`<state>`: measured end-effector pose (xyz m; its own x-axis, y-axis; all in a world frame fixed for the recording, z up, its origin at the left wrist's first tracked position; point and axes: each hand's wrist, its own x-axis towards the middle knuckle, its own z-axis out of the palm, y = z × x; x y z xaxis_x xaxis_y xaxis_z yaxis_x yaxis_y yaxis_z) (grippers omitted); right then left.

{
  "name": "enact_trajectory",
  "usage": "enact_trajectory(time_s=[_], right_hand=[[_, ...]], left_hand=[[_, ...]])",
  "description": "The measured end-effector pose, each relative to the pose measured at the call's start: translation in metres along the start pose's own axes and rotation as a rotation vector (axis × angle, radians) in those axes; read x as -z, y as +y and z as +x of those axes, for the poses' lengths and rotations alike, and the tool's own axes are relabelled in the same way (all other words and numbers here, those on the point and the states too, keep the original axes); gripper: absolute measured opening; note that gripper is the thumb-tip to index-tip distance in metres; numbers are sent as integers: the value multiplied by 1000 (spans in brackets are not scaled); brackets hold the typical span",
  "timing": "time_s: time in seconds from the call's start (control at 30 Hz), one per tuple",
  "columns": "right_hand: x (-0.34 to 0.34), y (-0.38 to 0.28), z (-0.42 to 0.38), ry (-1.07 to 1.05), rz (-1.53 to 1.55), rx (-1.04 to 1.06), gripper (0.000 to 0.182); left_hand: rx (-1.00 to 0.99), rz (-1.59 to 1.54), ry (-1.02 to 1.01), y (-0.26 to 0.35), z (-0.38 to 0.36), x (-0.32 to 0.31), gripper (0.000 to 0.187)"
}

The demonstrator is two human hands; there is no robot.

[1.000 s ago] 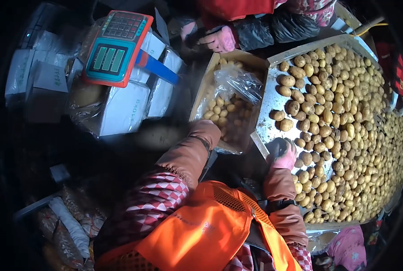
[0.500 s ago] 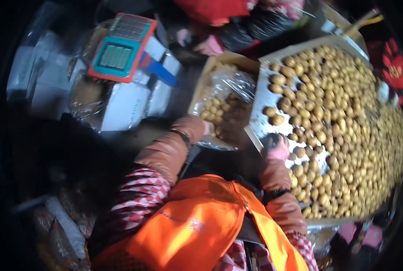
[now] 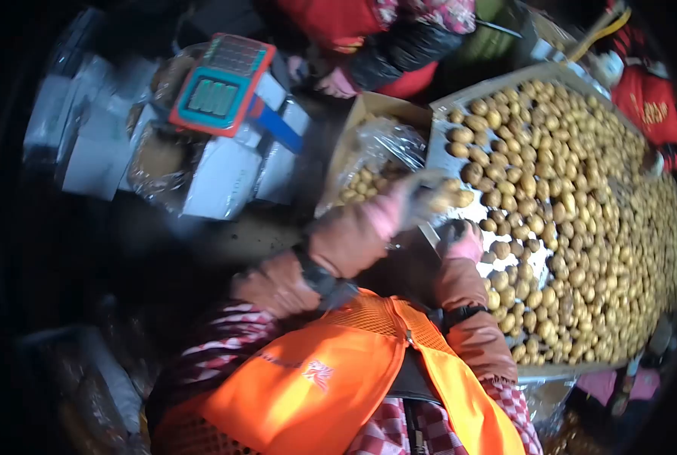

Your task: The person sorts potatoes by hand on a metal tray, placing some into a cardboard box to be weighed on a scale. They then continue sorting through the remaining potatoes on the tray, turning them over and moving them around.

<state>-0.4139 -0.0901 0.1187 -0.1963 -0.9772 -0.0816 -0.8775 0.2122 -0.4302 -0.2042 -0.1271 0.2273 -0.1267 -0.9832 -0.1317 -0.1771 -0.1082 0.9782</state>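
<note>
**Left hand lifted from the box toward the tray edge**

Half a second ago the left forearm lay low beside the cardboard box (image 3: 365, 125), the hand hidden at its lip. Now the left hand (image 3: 399, 208), in a pink glove, is seen raised and swung across to the near corner of the metal tray (image 3: 448, 155), blurred by motion; whether its fingers are closed on anything cannot be told. Two or three potatoes (image 3: 453, 196) lie just beyond its fingertips. The right hand (image 3: 460, 239) has scarcely shifted: it is held at the tray's near edge, fingers curled around something dark, though what is clasped is not clear. It is judged that sorting has passed from the box side back to the tray, with both hands now brought close together over the same corner.

The heap of potatoes (image 3: 581, 227) is spread away from the right hand across the tray; more lie in the plastic-lined box just beyond the left hand. Another person's gloved hand (image 3: 337, 82) is seen past the box.

Little writing can be read: the display of the orange scale (image 3: 221, 87) is blurred, and a small red-and-white emblem (image 3: 317, 373) on the orange vest (image 3: 331, 379) is illegible.
</note>
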Motion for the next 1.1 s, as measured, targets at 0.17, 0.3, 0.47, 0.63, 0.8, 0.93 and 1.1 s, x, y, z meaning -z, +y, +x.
enact_trajectory(time_s=[0.17, 0.3, 0.47, 0.63, 0.8, 0.93, 1.1], right_hand=[[32, -26, -2, -219, 180, -131, 21], [-6, 4, -1, 33, -22, 43, 24], [-3, 2, 0, 36, -16, 56, 21], [3, -1, 0, -70, -13, -5, 35], [13, -13, -2, -64, -48, -25, 37], [17, -24, 2, -149, -72, -102, 33], [21, -21, -4, 10, 11, 21, 20]], left_hand=[[10, 697, -179, -9, 76, -44, 63], [210, 1102, -270, -17, 92, -76, 71], [203, 1226, -316, -54, 115, -92, 56], [212, 1136, -212, -60, 112, -91, 46], [363, 297, 70, -98, 111, -103, 48], [-35, 946, 42, -66, 76, -77, 58], [235, 258, 243, -155, 20, 27, 24]])
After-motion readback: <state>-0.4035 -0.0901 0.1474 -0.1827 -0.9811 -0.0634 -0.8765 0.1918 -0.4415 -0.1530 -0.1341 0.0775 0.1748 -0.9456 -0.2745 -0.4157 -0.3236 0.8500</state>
